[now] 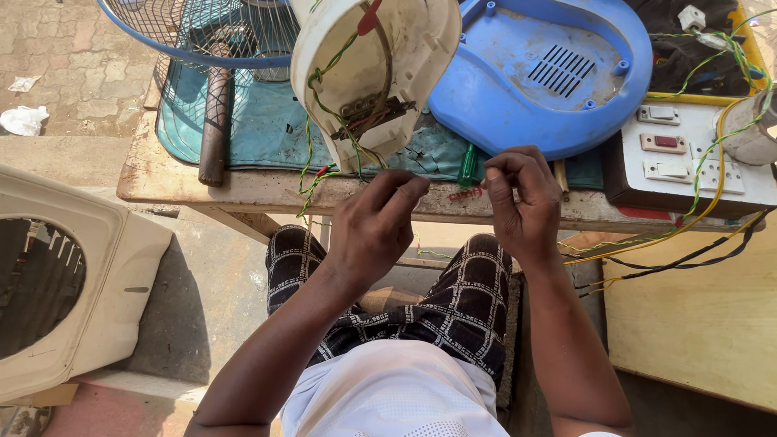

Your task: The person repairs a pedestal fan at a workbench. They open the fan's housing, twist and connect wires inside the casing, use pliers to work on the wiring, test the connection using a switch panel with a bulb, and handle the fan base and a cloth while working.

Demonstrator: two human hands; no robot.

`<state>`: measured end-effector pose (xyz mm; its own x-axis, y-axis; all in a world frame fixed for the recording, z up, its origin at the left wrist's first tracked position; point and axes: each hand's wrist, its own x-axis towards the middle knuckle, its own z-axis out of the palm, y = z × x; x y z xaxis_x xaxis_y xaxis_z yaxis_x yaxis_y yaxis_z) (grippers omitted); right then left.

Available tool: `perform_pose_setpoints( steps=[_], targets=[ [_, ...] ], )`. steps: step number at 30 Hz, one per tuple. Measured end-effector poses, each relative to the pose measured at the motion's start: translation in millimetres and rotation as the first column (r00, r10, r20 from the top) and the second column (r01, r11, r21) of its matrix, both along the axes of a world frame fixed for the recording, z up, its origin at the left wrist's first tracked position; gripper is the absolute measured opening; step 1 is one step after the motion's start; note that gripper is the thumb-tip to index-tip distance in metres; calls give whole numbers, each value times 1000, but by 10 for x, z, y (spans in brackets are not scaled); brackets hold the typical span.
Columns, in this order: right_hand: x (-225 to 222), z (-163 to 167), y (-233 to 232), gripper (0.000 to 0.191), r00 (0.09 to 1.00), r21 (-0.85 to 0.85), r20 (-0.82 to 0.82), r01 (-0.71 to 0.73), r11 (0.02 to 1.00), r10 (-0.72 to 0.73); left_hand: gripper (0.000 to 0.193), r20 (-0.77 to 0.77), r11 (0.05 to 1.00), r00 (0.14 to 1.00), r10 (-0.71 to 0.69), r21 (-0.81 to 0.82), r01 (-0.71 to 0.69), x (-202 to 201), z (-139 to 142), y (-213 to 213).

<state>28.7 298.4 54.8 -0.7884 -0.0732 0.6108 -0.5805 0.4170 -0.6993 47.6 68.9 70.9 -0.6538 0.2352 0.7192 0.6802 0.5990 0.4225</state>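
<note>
My left hand (374, 228) and my right hand (524, 202) are raised in front of the wooden bench (170, 180), fingertips pinched toward each other on a thin wire (450, 184) stretched between them. The wire is hard to make out. Green, yellow and red wires (312, 166) run down from the open cream plastic housing (368, 69) that stands on the bench just above my left hand. A green-handled screwdriver (467, 166) lies on the bench edge between my hands.
A blue plastic fan base (518, 105) and a wire fan guard (202, 36) lie on a teal cloth. A hammer handle (214, 121) lies at left. A white switch board (688, 154) sits at right. A cream fan casing (73, 275) stands on the floor at left.
</note>
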Motion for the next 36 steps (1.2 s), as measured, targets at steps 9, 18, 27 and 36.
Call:
perform_pose_setpoints(
  steps=[9,18,27,36],
  targets=[
    [31,70,-106,16,989,175,42,131,976,-140,40,18,1000,1000,19,-4,-19,32,112,0],
    [122,251,-464,22,972,140,-176,-129,982,153,45,39,1000,999,12,-18,-11,58,130,-12],
    [143,127,-461,8,986,71,-132,-92,993,101,43,-106,984,986,132,-108,-143,83,92,-200],
    [77,58,-516,8,989,21,-148,1,1000,2,31,-191,972,953,234,32,-232,48,-117,-229]
  ],
)
